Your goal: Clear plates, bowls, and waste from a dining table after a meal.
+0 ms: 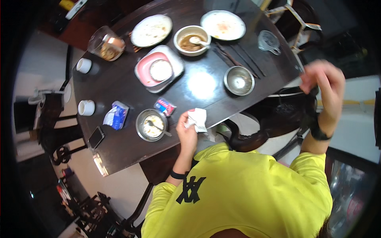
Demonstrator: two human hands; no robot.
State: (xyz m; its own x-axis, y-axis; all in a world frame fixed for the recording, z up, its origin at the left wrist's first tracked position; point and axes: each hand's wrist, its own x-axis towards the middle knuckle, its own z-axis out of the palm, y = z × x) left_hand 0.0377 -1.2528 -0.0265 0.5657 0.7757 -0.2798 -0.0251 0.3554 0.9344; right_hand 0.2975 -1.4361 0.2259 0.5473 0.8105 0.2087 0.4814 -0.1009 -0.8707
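My left hand (187, 131) pinches a crumpled white tissue (198, 119) at the near edge of the dark wooden table (125, 157). Just left of that hand stands a steel bowl (140, 131) with a spoon and leftover food in it. Behind the bowl lies a small red-and-blue packet (164, 106). Raised off to the right, beyond the table's edge, my right hand (326, 78) is blurred, its fingers bent and apart, with nothing visible in them. A second steel bowl (239, 81), apparently without food, is the tableware nearest to it, along with a clear plastic cup-like container (268, 41).
Two soiled plates (151, 31), a soup bowl (193, 41), a pink-lined container (146, 67) and chopsticks (248, 61) occupy the far side. At left are a clear pitcher (105, 44), white cups (86, 107), a blue tissue pack (119, 116) and a phone (96, 137). A dark wooden chair (253, 136) stands close by.
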